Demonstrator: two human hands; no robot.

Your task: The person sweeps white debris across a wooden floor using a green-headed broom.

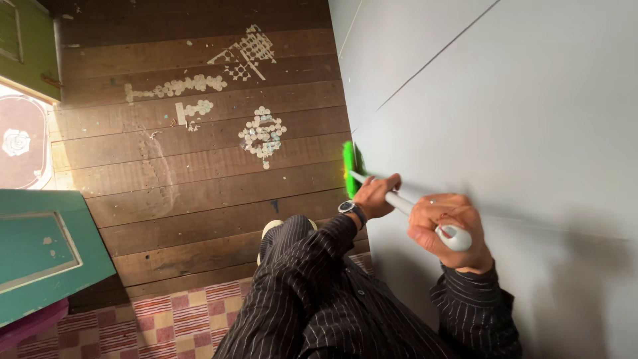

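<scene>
Currently both hands grip one long-handled broom (382, 189). Right hand (446, 226): fingers wrapped tight around the rounded white handle end, which pokes out below the knuckles. Left hand (377, 196): fingers curled around the shaft further down, wristwatch (352, 211) on that wrist. Green bristle head (349, 161) sits just beyond the left fingertips, at the foot of the grey wall (505, 113), where wall meets floor.

Handling judgement: the broom looks light; shaft stiff and smooth, likely plastic or coated metal, so somewhat slippery. Bristles look soft and would bend under pressure. Two spaced grips as seen, one at the end and one mid-shaft, give good control.

Surface: dark wooden plank floor (199, 166), worn, with pale patches of small round marks well left of the left fingers. Sunlight falls across the boards on that side. Red-and-cream checked mat (173, 319) lies below the left hand, near the person's shoe (269, 229).

Room: teal panel (46, 252) far left; green door frame (26, 40) at upper left. Striped dark sleeves (312, 266) cover both arms.
</scene>
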